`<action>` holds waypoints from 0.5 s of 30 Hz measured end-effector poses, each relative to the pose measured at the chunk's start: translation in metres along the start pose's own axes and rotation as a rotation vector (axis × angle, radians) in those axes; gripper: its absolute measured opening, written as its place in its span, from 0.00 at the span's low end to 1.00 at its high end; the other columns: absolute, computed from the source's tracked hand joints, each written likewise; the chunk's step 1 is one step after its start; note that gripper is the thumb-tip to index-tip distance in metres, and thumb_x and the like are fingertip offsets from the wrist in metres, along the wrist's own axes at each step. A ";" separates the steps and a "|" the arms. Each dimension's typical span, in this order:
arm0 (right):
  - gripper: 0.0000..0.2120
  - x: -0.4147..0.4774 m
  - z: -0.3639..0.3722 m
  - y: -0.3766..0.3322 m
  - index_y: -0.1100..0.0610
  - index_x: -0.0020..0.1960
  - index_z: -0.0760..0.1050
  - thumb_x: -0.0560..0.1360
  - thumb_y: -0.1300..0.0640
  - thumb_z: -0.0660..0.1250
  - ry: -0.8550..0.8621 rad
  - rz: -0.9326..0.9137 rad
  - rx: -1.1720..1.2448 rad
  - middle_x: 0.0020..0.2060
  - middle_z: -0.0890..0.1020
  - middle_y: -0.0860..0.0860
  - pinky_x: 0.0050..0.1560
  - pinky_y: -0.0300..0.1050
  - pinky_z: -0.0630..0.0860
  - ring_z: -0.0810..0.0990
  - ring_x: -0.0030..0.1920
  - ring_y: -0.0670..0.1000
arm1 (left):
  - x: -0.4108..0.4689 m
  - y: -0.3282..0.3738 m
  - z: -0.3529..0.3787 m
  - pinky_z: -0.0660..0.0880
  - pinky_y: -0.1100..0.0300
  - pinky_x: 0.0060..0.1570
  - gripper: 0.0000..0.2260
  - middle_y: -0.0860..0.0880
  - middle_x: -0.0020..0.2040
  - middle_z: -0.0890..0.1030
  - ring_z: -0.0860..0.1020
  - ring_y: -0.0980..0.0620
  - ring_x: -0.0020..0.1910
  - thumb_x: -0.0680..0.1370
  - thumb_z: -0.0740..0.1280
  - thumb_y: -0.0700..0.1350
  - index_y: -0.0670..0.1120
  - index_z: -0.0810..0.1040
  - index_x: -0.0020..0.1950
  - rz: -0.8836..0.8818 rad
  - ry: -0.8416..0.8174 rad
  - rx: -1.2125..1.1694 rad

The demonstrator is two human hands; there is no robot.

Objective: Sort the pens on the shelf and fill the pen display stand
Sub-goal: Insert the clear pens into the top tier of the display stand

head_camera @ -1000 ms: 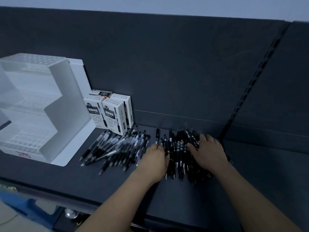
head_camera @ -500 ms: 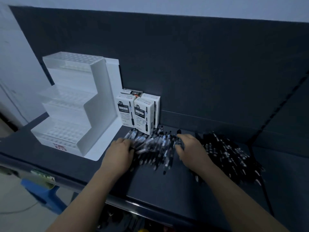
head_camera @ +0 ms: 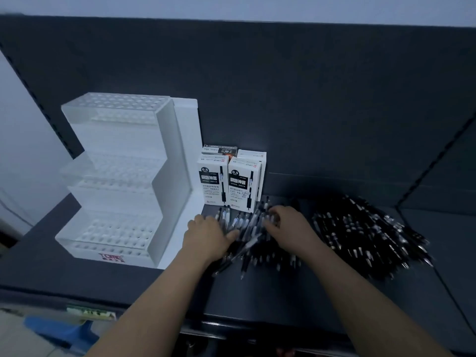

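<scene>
A pile of clear-barrel pens (head_camera: 248,229) lies on the dark shelf in front of the white boxes. My left hand (head_camera: 206,237) curls round the pile's left side, thumb laid across the pens. My right hand (head_camera: 289,228) cups the pile's right side, fingers bent over the pens' far ends. A larger heap of black pens (head_camera: 365,233) lies untouched to the right. The white stepped pen display stand (head_camera: 116,181) sits at the left with its rows of holes unfilled.
Several white pen boxes (head_camera: 230,182) stand upright against the shelf's back panel (head_camera: 309,99), between the stand and the pens. The shelf's front edge (head_camera: 231,325) runs below my forearms. A blue object (head_camera: 59,331) sits on the floor below left.
Both hands left the black heap and moved left onto the clear-barrel pile, then closed in on it from both sides. The view swung left, bringing the stand nearer the middle.
</scene>
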State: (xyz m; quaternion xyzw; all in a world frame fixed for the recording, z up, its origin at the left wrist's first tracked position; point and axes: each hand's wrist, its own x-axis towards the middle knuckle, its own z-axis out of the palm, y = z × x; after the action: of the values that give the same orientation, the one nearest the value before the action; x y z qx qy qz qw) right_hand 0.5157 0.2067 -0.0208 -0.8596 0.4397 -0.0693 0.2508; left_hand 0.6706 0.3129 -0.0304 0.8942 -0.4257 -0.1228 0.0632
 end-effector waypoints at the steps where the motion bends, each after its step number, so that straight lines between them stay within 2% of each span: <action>1: 0.17 -0.001 0.002 0.000 0.57 0.63 0.73 0.78 0.49 0.64 -0.014 0.004 -0.021 0.56 0.76 0.56 0.53 0.43 0.71 0.76 0.54 0.54 | 0.003 0.001 0.001 0.69 0.51 0.61 0.33 0.40 0.62 0.71 0.69 0.41 0.62 0.72 0.63 0.67 0.41 0.70 0.64 -0.007 -0.039 -0.006; 3: 0.18 -0.003 0.003 0.001 0.56 0.62 0.74 0.77 0.48 0.66 -0.042 0.009 -0.047 0.57 0.74 0.55 0.53 0.41 0.69 0.74 0.55 0.52 | 0.008 0.008 0.000 0.72 0.53 0.56 0.30 0.41 0.57 0.74 0.74 0.43 0.58 0.71 0.67 0.65 0.41 0.73 0.59 0.017 -0.099 -0.080; 5: 0.19 -0.003 0.003 0.001 0.55 0.62 0.74 0.76 0.47 0.67 -0.063 0.007 -0.077 0.59 0.72 0.55 0.55 0.42 0.70 0.74 0.57 0.53 | 0.011 0.014 -0.001 0.74 0.58 0.45 0.20 0.44 0.47 0.78 0.78 0.46 0.47 0.72 0.70 0.59 0.43 0.76 0.49 0.056 -0.156 -0.182; 7: 0.17 -0.004 0.004 -0.001 0.54 0.59 0.75 0.74 0.47 0.68 -0.055 -0.003 -0.121 0.58 0.70 0.54 0.55 0.42 0.70 0.74 0.56 0.53 | 0.013 0.019 -0.003 0.72 0.60 0.41 0.13 0.46 0.42 0.78 0.77 0.48 0.42 0.74 0.69 0.53 0.43 0.76 0.45 0.081 -0.209 -0.227; 12: 0.14 -0.005 0.009 -0.002 0.54 0.58 0.75 0.74 0.51 0.68 -0.031 -0.047 -0.145 0.58 0.70 0.55 0.57 0.43 0.70 0.74 0.58 0.55 | 0.015 0.028 -0.003 0.69 0.60 0.41 0.11 0.43 0.44 0.78 0.76 0.46 0.43 0.76 0.67 0.48 0.40 0.78 0.48 0.121 -0.264 -0.210; 15: 0.10 -0.004 0.009 0.002 0.56 0.56 0.76 0.76 0.54 0.65 -0.012 -0.019 -0.119 0.56 0.71 0.54 0.49 0.42 0.70 0.76 0.53 0.54 | 0.017 0.024 -0.006 0.68 0.61 0.41 0.12 0.40 0.45 0.79 0.76 0.45 0.44 0.78 0.65 0.48 0.39 0.77 0.50 0.107 -0.325 -0.250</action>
State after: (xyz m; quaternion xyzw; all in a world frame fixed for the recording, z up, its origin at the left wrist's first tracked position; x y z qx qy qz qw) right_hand 0.5149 0.2122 -0.0295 -0.8776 0.4334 -0.0401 0.2013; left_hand 0.6645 0.2842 -0.0226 0.8239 -0.4588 -0.3135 0.1108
